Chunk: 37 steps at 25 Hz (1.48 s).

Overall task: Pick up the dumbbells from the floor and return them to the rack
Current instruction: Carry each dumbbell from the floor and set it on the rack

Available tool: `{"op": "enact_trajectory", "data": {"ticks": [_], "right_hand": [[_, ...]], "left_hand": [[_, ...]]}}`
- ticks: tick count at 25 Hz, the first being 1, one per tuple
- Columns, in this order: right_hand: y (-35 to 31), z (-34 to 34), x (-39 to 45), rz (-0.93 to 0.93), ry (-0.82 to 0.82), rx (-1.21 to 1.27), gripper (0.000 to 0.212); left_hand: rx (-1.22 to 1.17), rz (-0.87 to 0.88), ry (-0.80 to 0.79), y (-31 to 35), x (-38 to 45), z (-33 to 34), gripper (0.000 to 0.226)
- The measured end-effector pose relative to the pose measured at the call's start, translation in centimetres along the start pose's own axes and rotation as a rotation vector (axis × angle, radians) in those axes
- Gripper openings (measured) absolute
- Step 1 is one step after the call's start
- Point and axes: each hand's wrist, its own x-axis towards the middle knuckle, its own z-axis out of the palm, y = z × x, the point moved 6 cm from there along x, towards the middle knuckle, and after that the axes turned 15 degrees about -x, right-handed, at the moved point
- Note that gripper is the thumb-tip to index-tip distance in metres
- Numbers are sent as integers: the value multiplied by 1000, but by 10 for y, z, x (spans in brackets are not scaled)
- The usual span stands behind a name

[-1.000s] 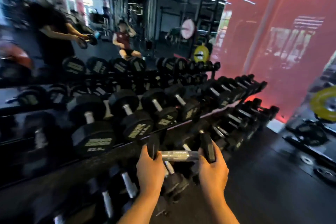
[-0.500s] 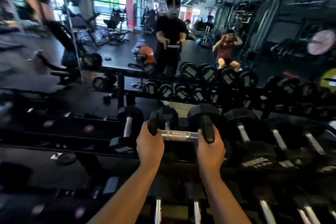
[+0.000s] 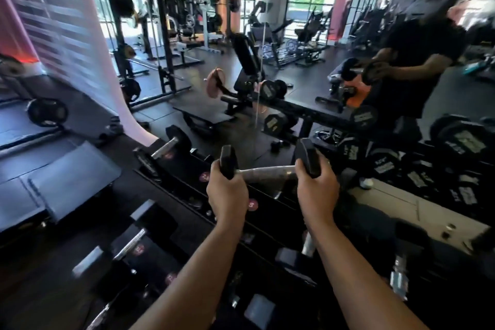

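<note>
Two hands are carrying one dumbbell (image 3: pixel 269 169) level in the air above the rack (image 3: pixel 187 195), with its silver bar running between them. The left hand (image 3: pixel 227 193) is wrapping its fingers around the left black head, and the right hand (image 3: pixel 317 191) is clasping the right head. On the rack's near left end one dumbbell (image 3: pixel 160 151) is lying alone on the top row, and two more (image 3: pixel 128 245) are sitting below it. Further dumbbells to the right are too blurred to count.

Dumbbell (image 3: pixel 268 171) — black heads, silver handle — rack (image 3: pixel 187 195) black.
</note>
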Motion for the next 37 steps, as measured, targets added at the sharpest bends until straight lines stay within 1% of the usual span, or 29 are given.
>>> {"op": "enact_trajectory", "data": {"ticks": [3,5,8,10,13,16,18,20,23,25,27,30,33,37], "right_hand": [[-29,78,23,-97,-115,0,32],[-48,130,37,-130,-185,3,26],[-67,199,57,-182,-288,6,28],[-71,243,69,-219,-342,3,30],[-67,305,88,-258,-426,-25,30],[-57,351,101,-309,-523,-45,34],[-48,374,106,-344,-565,-69,36],[-33,396,111,-337,-601,-78,38],[-8,426,116,-320,-657,-107,39],[11,439,118,-297,-684,-118,36],[28,451,121,-249,-710,-91,28],[42,463,125,-240,-765,-55,29],[49,463,128,-286,-823,-63,31],[60,456,127,-285,-852,-50,27]], "left_hand": [[-30,-26,104,-10,60,-18,17],[-46,-34,173,-17,102,-29,19],[-76,2,268,-26,154,-40,17],[-83,-5,302,-37,184,-44,23],[-83,-81,320,-69,224,-44,21],[-69,-144,361,-102,244,-41,28],[-58,-180,390,-121,252,-39,33],[-40,-209,411,-140,262,-36,38],[-40,-256,434,-162,274,-30,37],[-57,-282,455,-173,274,-27,36],[-62,-299,472,-186,276,-22,38],[-79,-335,489,-202,273,-14,45],[-92,-354,502,-215,256,-8,45],[-112,-353,490,-224,246,-3,47]]}}
